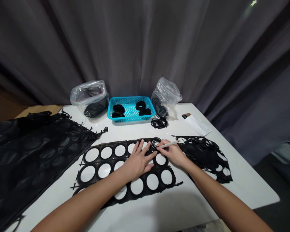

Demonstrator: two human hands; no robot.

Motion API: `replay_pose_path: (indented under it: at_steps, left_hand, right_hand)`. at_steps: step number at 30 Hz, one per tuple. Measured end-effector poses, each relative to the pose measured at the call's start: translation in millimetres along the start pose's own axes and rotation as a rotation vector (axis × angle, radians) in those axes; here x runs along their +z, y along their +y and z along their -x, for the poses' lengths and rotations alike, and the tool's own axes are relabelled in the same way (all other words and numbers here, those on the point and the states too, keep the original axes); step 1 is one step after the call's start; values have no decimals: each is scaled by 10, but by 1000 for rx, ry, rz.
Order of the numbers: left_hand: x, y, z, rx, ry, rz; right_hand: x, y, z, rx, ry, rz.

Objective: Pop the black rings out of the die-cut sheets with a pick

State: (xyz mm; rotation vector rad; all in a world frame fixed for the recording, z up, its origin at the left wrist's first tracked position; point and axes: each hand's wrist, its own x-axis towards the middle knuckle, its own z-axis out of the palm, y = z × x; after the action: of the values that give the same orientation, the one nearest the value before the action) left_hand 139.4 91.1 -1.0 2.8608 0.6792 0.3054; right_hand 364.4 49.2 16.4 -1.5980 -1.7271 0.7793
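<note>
A black rubber sheet (112, 161) with rows of large round holes lies flat on the white table. My left hand (137, 161) rests on its upper middle, palm down with the fingers spread. At the sheet's top right corner, my right hand (171, 153) grips a slim white pen-like tool (170, 144). The fingertips and the tool's low end are at a hole there, where thin black rings (155, 142) stand partly loose from the sheet. The exact tip of the tool is hidden by my fingers.
A blue basket (131, 120) holding bundles of black rings stands at the back, between two clear plastic bags (96, 104) (168, 93). Loose rings (159, 122) lie before it. Large black sheets (38, 145) cover the left; a crumpled holed sheet (205, 153), paper (197, 125) and phone (186, 115) are right.
</note>
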Motion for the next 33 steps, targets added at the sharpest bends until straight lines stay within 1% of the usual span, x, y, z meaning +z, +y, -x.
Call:
replay_pose_path:
  at_steps: [2,4,6,8,9,10,11,12,13,14,16,17,18,20,22,24,26,29,31,33]
  left_hand:
    - [1,1,-2,-5,-3,3]
    - [-11,8,-6,-10,-12,2]
    - [-30,17,-9,-13,-19,-1]
    - [-48,24,-10,-10,-25,-6]
    - [-54,26,-10,-7,-29,-9]
    - [-58,27,-10,-5,-33,-14]
    - [-62,26,-11,-3,-34,-17]
    - [-65,23,-12,-1,-33,-20]
    - [-70,19,-15,0,-31,-22]
    - [-79,16,-18,0,-28,-23]
    - [-110,16,-22,6,-31,-20]
    - [-131,23,-19,12,-35,-15]
    - [-154,37,-11,20,-35,-6]
    - [-194,87,29,51,-27,21]
    - [-208,160,99,94,-23,53]
    - [-194,233,185,124,-35,67]
    - [-163,286,262,129,-42,65]
    - [-121,312,321,131,-39,60]
    - [-110,308,325,129,-48,59]
    - [-109,302,321,126,-55,62]
  right_hand:
    - [-1,2,8,-12,0,12]
    - [11,-8,35,-63,-1,51]
    - [37,-29,72,-179,-17,152]
    - [59,-42,82,-329,-60,316]
    - [56,-37,62,-387,-77,405]
    - [36,-19,20,-415,-76,486]
    - [-5,12,-44,-406,-44,555]
    - [-70,55,-124,-364,17,606]
    - [-158,107,-214,-296,109,636]
    - [-262,162,-303,-213,217,642]
    - [-480,255,-432,-46,390,555]
    - [-573,279,-453,25,434,482]
    - [-640,284,-439,77,443,401]
    - [-677,231,-307,125,391,257]
    - [-585,114,-73,112,292,152]
    - [-404,-25,192,93,185,67]
    - [-202,-139,421,94,107,4]
    - [18,-216,628,118,64,-42]
    - [83,-219,682,114,58,-56]
    - [100,-211,698,95,61,-58]
